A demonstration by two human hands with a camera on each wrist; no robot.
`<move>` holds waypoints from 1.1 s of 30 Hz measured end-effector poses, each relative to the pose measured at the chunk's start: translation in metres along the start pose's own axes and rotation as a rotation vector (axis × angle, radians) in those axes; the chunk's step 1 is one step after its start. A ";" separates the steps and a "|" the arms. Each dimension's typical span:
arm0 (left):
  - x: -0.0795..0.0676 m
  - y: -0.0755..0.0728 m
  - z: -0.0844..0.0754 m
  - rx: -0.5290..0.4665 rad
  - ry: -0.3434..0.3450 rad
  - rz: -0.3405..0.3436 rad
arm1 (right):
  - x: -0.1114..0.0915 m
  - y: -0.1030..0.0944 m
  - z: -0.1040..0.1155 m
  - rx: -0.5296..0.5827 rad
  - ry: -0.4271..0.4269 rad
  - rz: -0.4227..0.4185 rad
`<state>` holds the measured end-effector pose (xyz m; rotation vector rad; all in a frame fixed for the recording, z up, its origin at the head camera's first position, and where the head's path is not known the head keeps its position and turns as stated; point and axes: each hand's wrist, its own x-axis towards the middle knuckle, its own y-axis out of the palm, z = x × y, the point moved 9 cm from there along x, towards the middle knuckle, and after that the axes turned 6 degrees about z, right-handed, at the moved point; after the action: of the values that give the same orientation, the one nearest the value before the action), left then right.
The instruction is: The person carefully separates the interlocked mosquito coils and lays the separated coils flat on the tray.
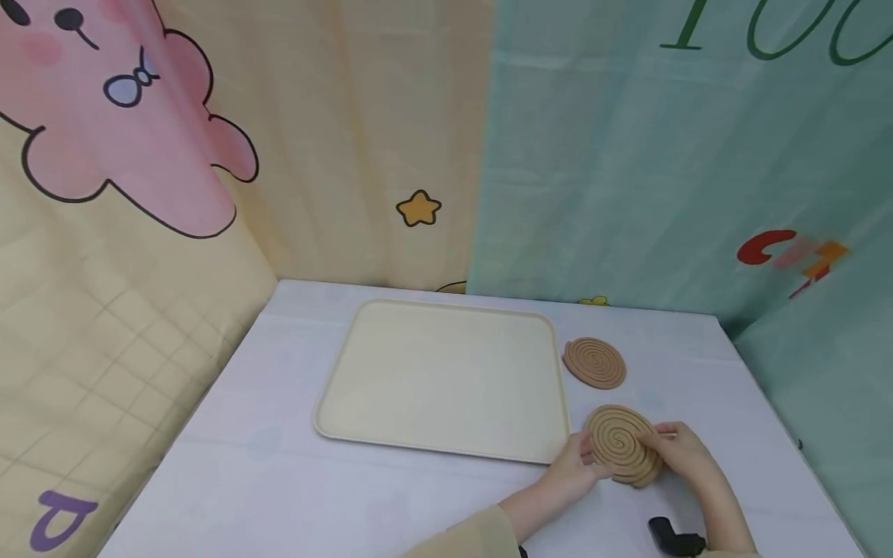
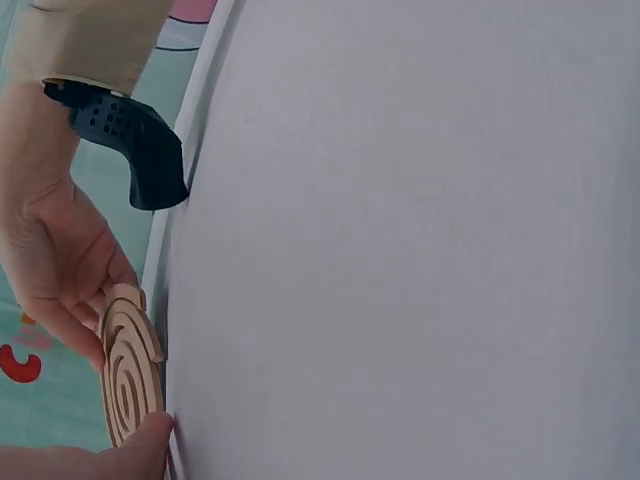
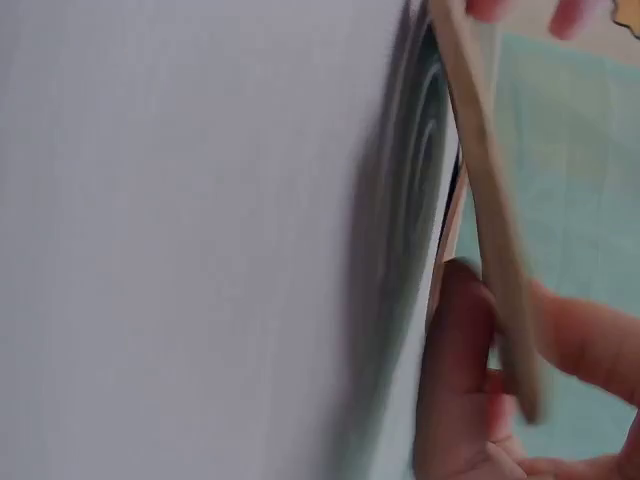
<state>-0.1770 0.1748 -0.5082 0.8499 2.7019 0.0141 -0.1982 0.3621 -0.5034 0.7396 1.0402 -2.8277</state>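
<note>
A round wooden spiral trivet (image 1: 619, 444), light tan with coiled grooves, is held up over the table's front right by both hands. My left hand (image 1: 575, 469) pinches its left edge, and my right hand (image 1: 685, 453) grips the right edge. In the left wrist view, the trivet (image 2: 130, 370) stands steeply tilted, the right hand (image 2: 70, 250) at its far end and the left thumb (image 2: 150, 445) at its near edge. Seen edge-on in the right wrist view, the trivet (image 3: 490, 180) passes between the right thumb and fingers.
A second, browner spiral trivet (image 1: 595, 363) lies flat on the white-covered table (image 1: 230, 465). Left of it is a large cream tray (image 1: 446, 380). Printed curtains (image 1: 628, 155) stand behind and beside the table. A black wrist mount (image 1: 675, 539) sits on the right forearm.
</note>
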 end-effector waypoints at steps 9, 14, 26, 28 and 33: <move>0.004 -0.006 -0.003 -0.077 0.072 -0.038 | 0.007 0.019 0.001 0.317 0.006 0.086; 0.012 -0.025 -0.011 0.125 0.090 -0.084 | 0.008 0.025 0.006 0.438 -0.028 0.085; 0.025 -0.061 -0.040 0.239 0.152 -0.117 | 0.002 0.043 0.058 0.614 -0.200 0.121; 0.024 -0.069 -0.041 0.223 0.169 -0.165 | 0.002 0.047 0.069 0.626 -0.232 0.122; 0.020 -0.090 -0.046 0.125 0.227 -0.240 | 0.000 0.057 0.090 0.641 -0.251 0.085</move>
<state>-0.2565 0.1153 -0.4791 0.5814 3.0291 -0.1193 -0.2253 0.2624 -0.4779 0.4097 0.0512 -3.0689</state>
